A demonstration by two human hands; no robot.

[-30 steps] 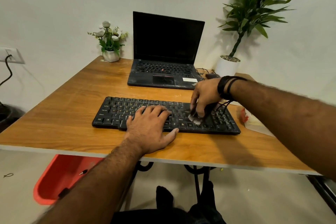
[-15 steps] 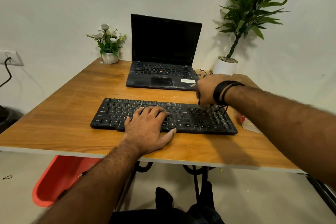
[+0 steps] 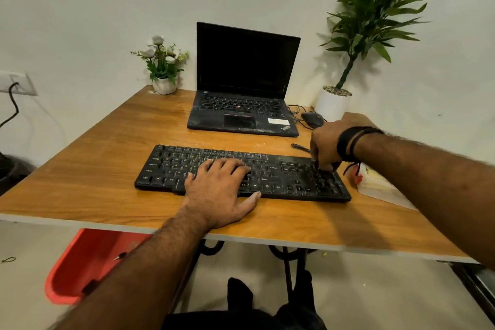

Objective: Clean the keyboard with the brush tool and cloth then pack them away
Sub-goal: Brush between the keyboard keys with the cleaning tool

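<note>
A dusty black keyboard (image 3: 294, 182) lies across the near middle of the wooden table (image 3: 93, 169). My left hand (image 3: 222, 187) rests flat on its centre keys, fingers straight, thumb on the front edge. My right hand (image 3: 325, 142) hovers at the keyboard's far right corner with its fingers curled round a small brush tool (image 3: 327, 167). Only the tool's tip shows below the fingers, touching the top keys of the number pad. I see no cloth in the open.
A black laptop (image 3: 243, 112) stands open behind the keyboard, with a mouse (image 3: 312, 118) and cables to its right. A flower pot (image 3: 164, 83) and a tall plant's white pot (image 3: 333, 104) stand at the back. A clear plastic bag (image 3: 380, 190) lies right of the keyboard; a red bin (image 3: 88, 262) sits under the table.
My right hand has moved with the brush from the middle-right keys up and right to the keyboard's far right corner. My left hand has stayed in place.
</note>
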